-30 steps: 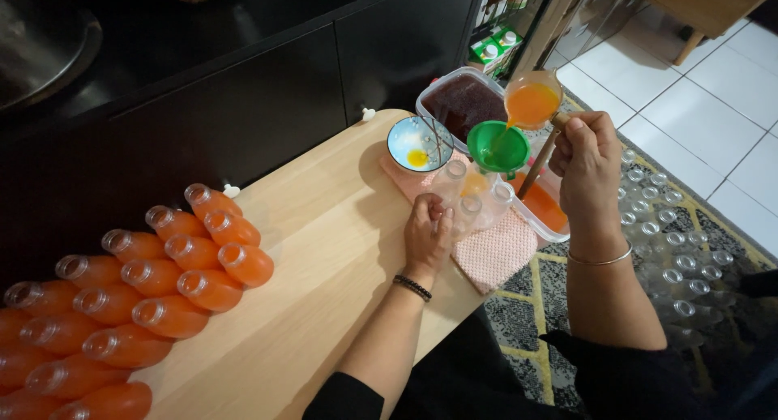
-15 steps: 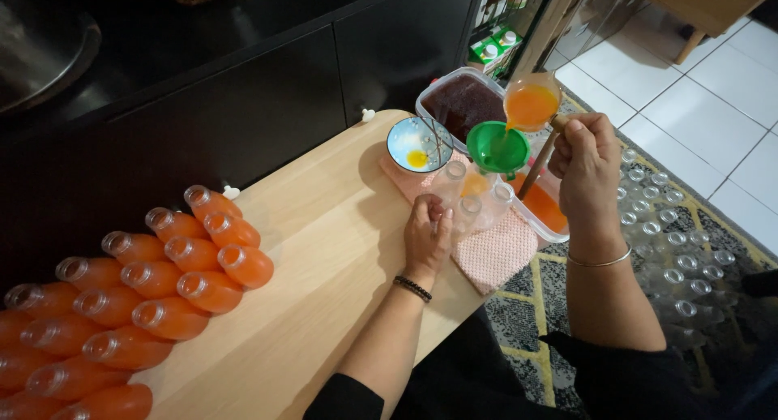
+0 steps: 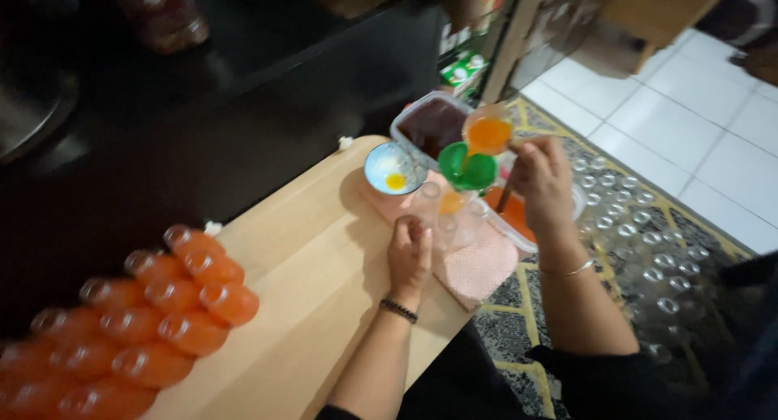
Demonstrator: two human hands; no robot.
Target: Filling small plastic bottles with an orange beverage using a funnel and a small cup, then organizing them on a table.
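Ladle (image 3: pixel 489 134) (blurred) seemingly tips toward upright green funnel (image 3: pixel 468 167).

A light wooden desk (image 3: pixel 308 266) runs diagonally through the view. At its lower left lie rows of small clear bottles filled with orange liquid (image 3: pixel 146 323), resting on their sides and touching one another. Near the far end sits a small blue bowl (image 3: pixel 391 169) with a yellow spot inside, just beside a clear rectangular tub of dark red contents (image 3: pixel 429 126). Behind the desk stands a dark cabinet (image 3: pixel 203 120). To the right, a patterned rug (image 3: pixel 648 258) holds what seem to be many empty clear bottles, blurred. White floor tiles (image 3: pixel 689 120) lie beyond.
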